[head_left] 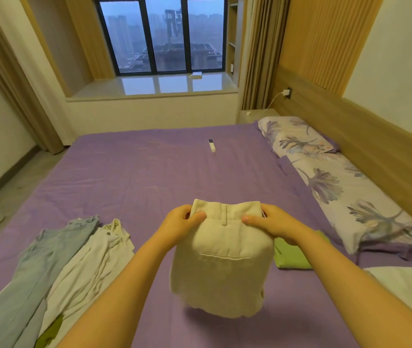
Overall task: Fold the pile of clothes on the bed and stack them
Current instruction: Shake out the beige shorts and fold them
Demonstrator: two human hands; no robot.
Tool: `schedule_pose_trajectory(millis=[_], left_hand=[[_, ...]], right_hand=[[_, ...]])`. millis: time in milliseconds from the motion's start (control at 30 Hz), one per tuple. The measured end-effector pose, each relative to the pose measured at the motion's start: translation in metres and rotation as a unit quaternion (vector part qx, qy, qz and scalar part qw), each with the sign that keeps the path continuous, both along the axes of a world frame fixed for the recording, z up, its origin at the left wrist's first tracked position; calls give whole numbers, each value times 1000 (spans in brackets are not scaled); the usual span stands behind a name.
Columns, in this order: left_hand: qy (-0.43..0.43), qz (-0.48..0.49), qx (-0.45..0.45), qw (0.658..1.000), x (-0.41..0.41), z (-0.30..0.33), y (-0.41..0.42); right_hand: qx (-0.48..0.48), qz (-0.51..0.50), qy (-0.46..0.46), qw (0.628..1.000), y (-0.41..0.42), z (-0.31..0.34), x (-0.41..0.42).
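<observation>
Two hands hold the folded cream trousers (221, 257) up over the near middle of the bed (149, 172): the left hand (182, 223) and the right hand (272, 223) each have a grip pinching a waistband corner, thumbs on the near face and fingers behind. The bundle hangs slack below the waistband, so the cloth looks soft and fairly light. The doubled waistband is the firmest place to take it, since the free lower edge would sag and unfold. Toward the bed's right edge lies a folded green garment (291, 254), just beside the right wrist; that is probably the start of the stack, though the arm hides part of it. Near the bed's near-left corner lie pale blue jeans (36, 270) and whitish trousers (92, 264), unfolded and overlapping. No basket or other container shows.
</observation>
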State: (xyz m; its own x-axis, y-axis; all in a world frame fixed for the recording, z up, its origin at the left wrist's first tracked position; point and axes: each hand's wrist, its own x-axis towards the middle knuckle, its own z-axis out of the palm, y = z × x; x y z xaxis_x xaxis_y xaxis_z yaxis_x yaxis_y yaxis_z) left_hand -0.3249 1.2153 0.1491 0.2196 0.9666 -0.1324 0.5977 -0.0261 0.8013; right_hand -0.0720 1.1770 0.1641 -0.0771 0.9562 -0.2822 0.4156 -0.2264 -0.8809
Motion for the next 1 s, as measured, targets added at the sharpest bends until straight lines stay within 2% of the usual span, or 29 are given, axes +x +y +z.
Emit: schedule_pose_trajectory(millis=[133, 233, 433, 567, 733, 1000], left_hand=[[-88, -6, -109, 990, -6, -6, 9], [-83, -1, -164, 983, -8, -35, 15], [-91, 54, -218, 970, -2, -166, 8], [-111, 129, -228, 959, 8, -242, 16], [-117, 169, -223, 953, 19, -295, 52], [-42, 211, -147, 965, 41, -358, 119]], right_hand=[[-25, -12, 10, 1000, 2, -1, -2], [-29, -31, 12, 999, 7, -28, -6], [-94, -78, 18, 992, 10, -164, -17], [-104, -118, 17, 987, 27, -246, -24], [-77, -148, 25, 986, 63, -307, -19], [-50, -131, -24, 990, 138, -369, -7]])
